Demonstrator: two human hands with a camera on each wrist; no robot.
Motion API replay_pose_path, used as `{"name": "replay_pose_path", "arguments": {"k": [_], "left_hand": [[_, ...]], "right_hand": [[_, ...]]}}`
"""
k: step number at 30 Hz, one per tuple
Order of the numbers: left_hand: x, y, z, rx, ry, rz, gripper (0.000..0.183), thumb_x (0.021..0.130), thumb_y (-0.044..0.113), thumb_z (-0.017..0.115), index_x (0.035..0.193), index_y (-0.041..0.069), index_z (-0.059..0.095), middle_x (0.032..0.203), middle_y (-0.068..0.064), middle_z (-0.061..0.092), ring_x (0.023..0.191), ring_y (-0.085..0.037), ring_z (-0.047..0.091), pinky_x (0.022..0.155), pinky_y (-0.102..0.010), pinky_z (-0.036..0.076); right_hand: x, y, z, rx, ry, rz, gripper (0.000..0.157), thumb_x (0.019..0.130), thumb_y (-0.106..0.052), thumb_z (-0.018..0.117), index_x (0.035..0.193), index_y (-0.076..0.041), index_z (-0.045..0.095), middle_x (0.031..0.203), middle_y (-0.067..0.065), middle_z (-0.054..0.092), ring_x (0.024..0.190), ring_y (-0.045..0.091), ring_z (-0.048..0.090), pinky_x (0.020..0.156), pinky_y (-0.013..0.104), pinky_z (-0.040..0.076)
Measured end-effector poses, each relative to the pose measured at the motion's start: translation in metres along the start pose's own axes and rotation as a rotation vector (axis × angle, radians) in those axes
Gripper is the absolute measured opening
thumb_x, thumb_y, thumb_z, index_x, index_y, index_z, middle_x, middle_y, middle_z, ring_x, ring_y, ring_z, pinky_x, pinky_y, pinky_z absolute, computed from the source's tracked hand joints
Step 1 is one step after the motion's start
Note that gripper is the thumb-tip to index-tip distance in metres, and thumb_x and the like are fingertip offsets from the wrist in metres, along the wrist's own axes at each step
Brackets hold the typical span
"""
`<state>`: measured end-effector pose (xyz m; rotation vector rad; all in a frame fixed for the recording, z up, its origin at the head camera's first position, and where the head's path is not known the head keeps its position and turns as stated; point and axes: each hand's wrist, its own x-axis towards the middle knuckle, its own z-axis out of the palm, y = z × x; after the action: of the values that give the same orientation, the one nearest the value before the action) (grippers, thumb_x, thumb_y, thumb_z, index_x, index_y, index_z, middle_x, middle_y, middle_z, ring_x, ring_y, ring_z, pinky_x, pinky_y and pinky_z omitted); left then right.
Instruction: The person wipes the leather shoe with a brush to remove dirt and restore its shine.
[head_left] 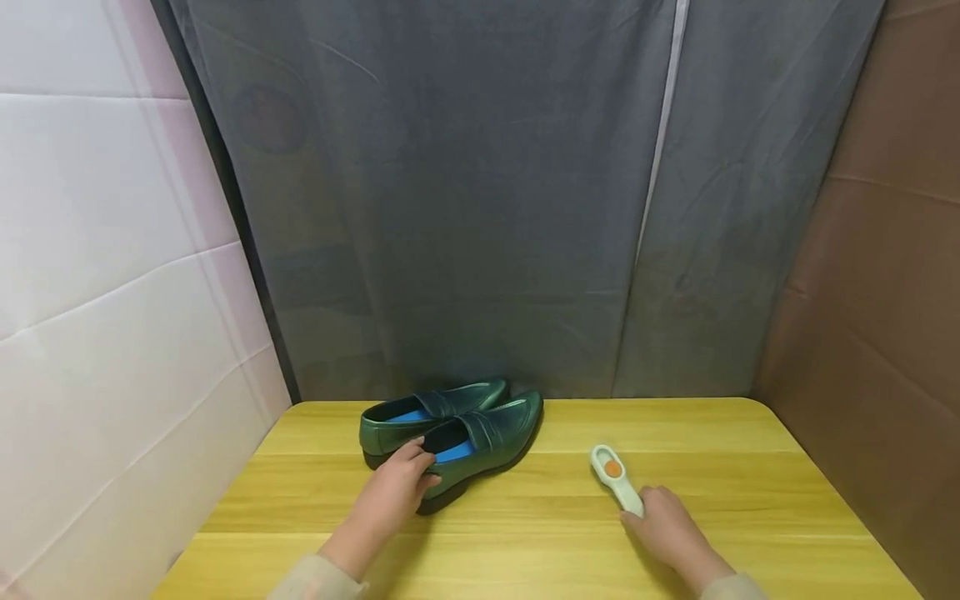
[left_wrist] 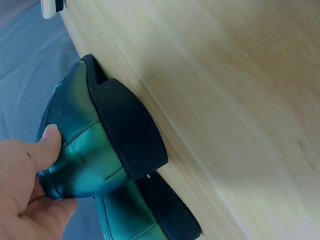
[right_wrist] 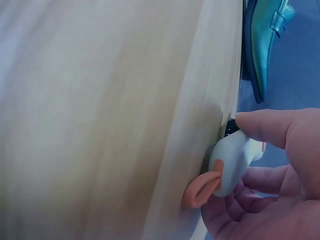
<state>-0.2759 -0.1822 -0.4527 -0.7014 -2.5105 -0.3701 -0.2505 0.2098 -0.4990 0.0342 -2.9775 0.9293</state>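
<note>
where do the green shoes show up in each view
Head: green shoes low in the picture, just left of centre.
Left wrist: left of centre down to the bottom edge, heels showing.
Right wrist: only part, a toe at upper right.
Shared landmark: wooden table.

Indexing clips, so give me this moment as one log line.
left grip: holds nearer green loafer, heel end; right grip: holds pale tool; farther loafer: on table

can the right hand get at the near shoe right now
Probably yes: beyond the tool it holds, nothing stands between the right hand and the near shoe, though the left hand grips that shoe at the back.
</note>
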Motion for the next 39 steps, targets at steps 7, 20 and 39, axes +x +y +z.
{"name": "replay_pose_path", "arguments": {"k": [7, 20, 39], "left_hand": [[0.002, 0.001, -0.001, -0.035, -0.003, -0.009, 0.019, 0.074, 0.012, 0.076, 0.089, 0.004, 0.068, 0.097, -0.010, 0.064, 0.111, -0.028, 0.053, 0.079, -0.036, 0.050], [0.002, -0.004, 0.003, -0.143, 0.055, 0.025, 0.016, 0.071, 0.008, 0.077, 0.085, 0.004, 0.070, 0.095, -0.011, 0.065, 0.108, -0.029, 0.056, 0.077, -0.034, 0.051], [0.013, -0.009, 0.006, -0.210, -0.016, 0.154, 0.017, 0.073, 0.013, 0.076, 0.088, 0.006, 0.072, 0.089, -0.005, 0.067, 0.107, -0.025, 0.057, 0.075, -0.030, 0.051]], "right_hand": [[-0.001, 0.001, -0.001, 0.021, 0.013, 0.000, 0.019, 0.078, -0.018, 0.069, 0.081, -0.002, 0.059, 0.069, 0.003, 0.048, 0.061, 0.017, 0.042, 0.053, 0.030, 0.038], [-0.006, 0.001, -0.003, 0.049, -0.014, -0.008, 0.021, 0.078, -0.010, 0.066, 0.093, 0.001, 0.057, 0.075, 0.002, 0.054, 0.063, 0.015, 0.046, 0.062, 0.036, 0.045], [-0.005, -0.007, -0.004, 0.168, 0.067, -0.051, 0.024, 0.079, -0.007, 0.066, 0.098, -0.010, 0.053, 0.074, -0.001, 0.053, 0.061, 0.014, 0.046, 0.058, 0.030, 0.042]]}}
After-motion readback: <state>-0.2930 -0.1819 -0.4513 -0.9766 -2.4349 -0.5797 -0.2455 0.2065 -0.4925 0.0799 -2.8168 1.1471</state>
